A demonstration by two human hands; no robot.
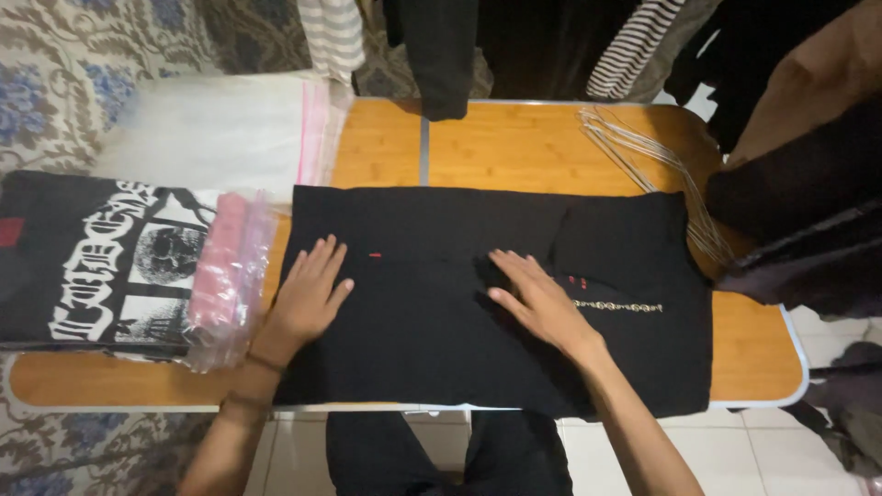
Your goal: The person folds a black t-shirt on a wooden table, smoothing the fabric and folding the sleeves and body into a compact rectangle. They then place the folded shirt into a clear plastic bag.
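Black shirt [432, 303] flat on wooden table [514, 147]; your left hand [308, 294] and right hand [542, 303] press it, fingers spread, gripping nothing.

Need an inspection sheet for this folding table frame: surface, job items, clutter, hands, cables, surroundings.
Surface: wooden table, pale rim.
Job's things: black garment spread flat.
Clutter: bagged printed shirts, clear plastic bags, wire hangers, dark clothes pile.
Grippers: left hand and right hand lie flat, open, on the garment.
Cables: nothing seen.
Surroundings: hanging clothes, patterned rug, tiled floor.
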